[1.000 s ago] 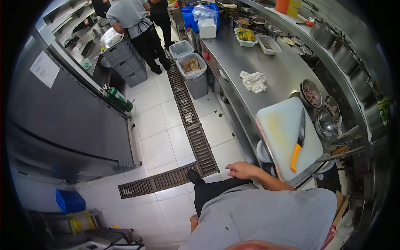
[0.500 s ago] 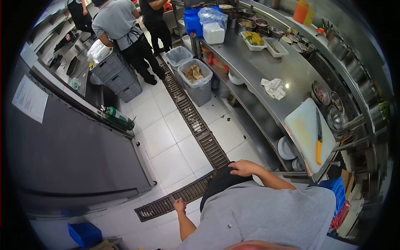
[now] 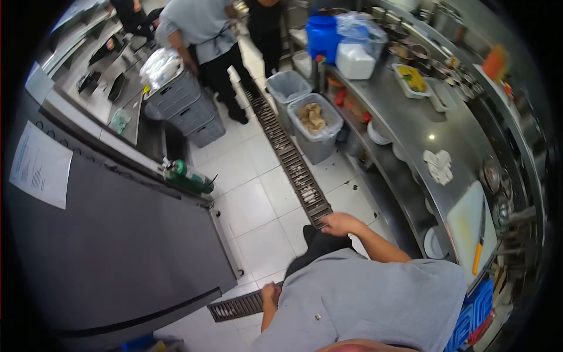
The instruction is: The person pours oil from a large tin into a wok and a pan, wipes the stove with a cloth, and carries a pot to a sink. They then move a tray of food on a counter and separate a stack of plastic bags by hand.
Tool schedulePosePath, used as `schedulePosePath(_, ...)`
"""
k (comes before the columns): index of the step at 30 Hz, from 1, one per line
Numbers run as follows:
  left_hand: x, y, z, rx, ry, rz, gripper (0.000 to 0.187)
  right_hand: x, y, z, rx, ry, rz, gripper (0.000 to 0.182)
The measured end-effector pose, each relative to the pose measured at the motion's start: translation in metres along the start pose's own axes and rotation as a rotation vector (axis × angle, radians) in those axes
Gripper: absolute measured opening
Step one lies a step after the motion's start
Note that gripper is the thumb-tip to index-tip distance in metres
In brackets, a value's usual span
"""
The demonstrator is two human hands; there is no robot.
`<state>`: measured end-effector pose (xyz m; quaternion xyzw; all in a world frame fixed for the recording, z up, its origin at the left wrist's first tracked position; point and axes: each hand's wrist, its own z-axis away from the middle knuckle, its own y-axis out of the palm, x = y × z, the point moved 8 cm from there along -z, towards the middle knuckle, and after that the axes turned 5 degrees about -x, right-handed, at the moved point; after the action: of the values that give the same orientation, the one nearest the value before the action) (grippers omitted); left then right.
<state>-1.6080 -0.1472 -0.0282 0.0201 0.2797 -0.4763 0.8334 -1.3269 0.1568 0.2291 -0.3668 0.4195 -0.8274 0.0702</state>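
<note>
At the lower middle, my left hand (image 3: 271,293) hangs beside the grey shirt, over the floor drain grate (image 3: 237,306); its fingers are curled, and what they hold, if anything, is too small to tell. My right hand (image 3: 342,224) is in front of the dark trousers, near the end of the long grate, with its fingers blurred and partly bent. Neither hand touches the steel counter (image 3: 419,132) on the right. A white cloth (image 3: 438,166) lies on that counter, and nearer to me are a white cutting board (image 3: 463,226) and an orange-handled knife (image 3: 480,249).
A dark grey cabinet (image 3: 129,234) fills the left side. Ahead stand two lined bins (image 3: 316,146), stacked grey crates (image 3: 187,111) and a green cylinder (image 3: 187,175). A person in a grey shirt (image 3: 202,29) stands by the crates; another person in black (image 3: 265,32) is behind.
The view has moved forward, so the bins, crates and people look closer, and the counter items sit further right and lower. My left hand is now closer to the shirt.
</note>
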Motion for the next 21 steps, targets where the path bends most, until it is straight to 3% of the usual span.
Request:
schedulePosePath(2, -0.012, -0.030, -0.005, -0.065, -0.027, 0.057, 0.019, 0.017, -0.034, -0.044, -0.176, -0.143, -0.043, 0.031)
schedulePosePath(3, -0.023, -0.043, -0.012, -0.127, -0.013, 0.134, 0.019, 0.023, -0.047, -0.065, -0.088, -0.084, 0.005, 0.040)
schedulePosePath(6, -0.058, -0.058, -0.023, -0.193, -0.035, 0.205, 0.019, 0.057, -0.095, -0.106, -0.087, -0.047, 0.076, 0.042)
schedulePosePath(9, -0.088, -0.050, -0.039, -0.175, -0.113, 0.172, 0.020, 0.063, -0.096, -0.161, -0.191, -0.223, -0.025, 0.036)
schedulePosePath(12, -0.097, -0.047, -0.078, -0.084, -0.163, 0.014, 0.021, 0.069, -0.083, -0.209, -0.051, -0.139, 0.048, 0.039)
schedulePosePath(16, -0.169, -0.058, -0.130, 0.011, 0.164, -0.529, 0.022, 0.081, -0.072, -0.262, 0.051, -0.024, -0.006, 0.042)
schedulePosePath(19, -0.247, -0.078, -0.159, 0.021, 0.255, -0.678, 0.026, 0.095, -0.077, -0.300, 0.059, -0.028, 0.006, 0.044)
schedulePosePath(21, -0.287, -0.102, -0.181, -0.057, 0.048, -0.350, 0.023, 0.107, -0.087, -0.325, 0.078, -0.011, 0.002, 0.045)
